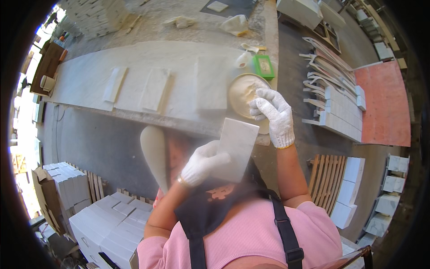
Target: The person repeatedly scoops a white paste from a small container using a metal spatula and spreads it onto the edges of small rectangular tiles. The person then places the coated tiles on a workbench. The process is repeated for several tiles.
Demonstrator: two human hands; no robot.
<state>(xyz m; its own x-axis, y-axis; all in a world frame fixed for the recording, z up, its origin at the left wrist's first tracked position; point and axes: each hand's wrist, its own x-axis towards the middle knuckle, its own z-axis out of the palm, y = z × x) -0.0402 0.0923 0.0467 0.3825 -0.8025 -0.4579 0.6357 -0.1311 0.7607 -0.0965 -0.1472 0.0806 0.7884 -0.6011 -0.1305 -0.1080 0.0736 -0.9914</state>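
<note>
Within the left grip (204,163), closed on its lower left part, is a pale rectangular slab (240,142). To the right of this grip, the right grip (259,104) has bent fingers; whether it holds anything cannot be determined. Adjacent to the right grip is a round bowl (229,96) of cream-coloured material (243,89). Beyond the right grip, a green box (264,67) rests on the bench (179,56). Left of the right grip lie three flat slabs (156,91).
</note>
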